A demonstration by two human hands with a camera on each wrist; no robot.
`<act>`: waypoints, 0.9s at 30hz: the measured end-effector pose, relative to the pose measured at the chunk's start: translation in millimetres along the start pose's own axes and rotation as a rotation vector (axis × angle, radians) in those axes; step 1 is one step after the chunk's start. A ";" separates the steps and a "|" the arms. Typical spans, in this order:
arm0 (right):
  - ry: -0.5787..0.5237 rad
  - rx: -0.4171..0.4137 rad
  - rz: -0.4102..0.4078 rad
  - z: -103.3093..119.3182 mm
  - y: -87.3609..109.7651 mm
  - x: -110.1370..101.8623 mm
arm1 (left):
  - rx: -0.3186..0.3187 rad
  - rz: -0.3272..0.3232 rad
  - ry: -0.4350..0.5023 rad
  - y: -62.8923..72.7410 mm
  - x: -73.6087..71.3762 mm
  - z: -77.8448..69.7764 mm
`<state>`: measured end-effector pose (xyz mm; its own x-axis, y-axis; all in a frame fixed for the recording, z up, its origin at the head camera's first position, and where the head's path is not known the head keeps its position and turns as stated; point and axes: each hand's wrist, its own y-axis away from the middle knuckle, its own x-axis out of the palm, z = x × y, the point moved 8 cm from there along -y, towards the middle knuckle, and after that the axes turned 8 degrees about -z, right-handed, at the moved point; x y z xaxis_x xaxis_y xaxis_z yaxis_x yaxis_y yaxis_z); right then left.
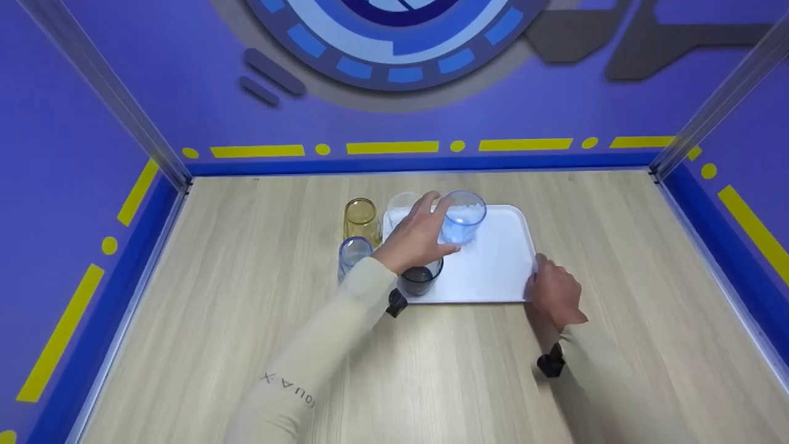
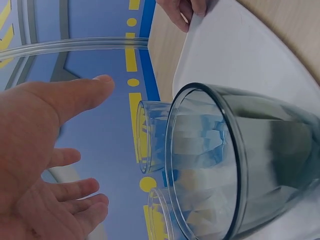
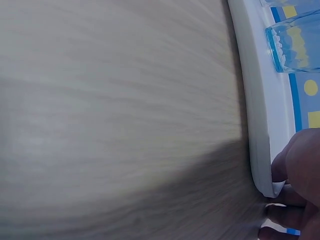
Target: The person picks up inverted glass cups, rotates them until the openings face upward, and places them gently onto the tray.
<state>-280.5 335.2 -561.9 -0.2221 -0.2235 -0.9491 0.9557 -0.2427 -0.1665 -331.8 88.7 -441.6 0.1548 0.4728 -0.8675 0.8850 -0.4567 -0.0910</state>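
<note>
My left hand (image 1: 416, 240) hovers over the left half of a white tray (image 1: 493, 271), fingers spread and holding nothing. Just beyond its fingertips a light-blue glass (image 1: 462, 225) stands upright on the tray. A clear glass (image 1: 399, 203) sits behind the hand, partly hidden by it. Under the wrist, at the tray's near left corner, is a smoky grey glass (image 1: 419, 282), large in the left wrist view. My right hand (image 1: 556, 290) grips the tray's right edge near the front corner, thumb over the rim (image 3: 272, 187) and the other fingers lower down.
Left of the tray, on the wooden table (image 1: 246, 277), stand an amber glass (image 1: 362, 225) and a bluish glass (image 1: 354, 253), the latter partly covered by the left sleeve. Blue-purple panels (image 1: 400, 123) with yellow marks enclose the table at the back and sides.
</note>
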 end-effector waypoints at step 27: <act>-0.004 -0.015 -0.010 1.7 2.5 -2.9 | 0.016 -0.016 0.015 8.5 -6.7 6.3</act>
<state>-277.9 333.6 -559.1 -0.2325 -0.2251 -0.9462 0.9562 -0.2310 -0.1800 -328.0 76.9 -439.6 0.1468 0.4913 -0.8586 0.8806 -0.4603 -0.1128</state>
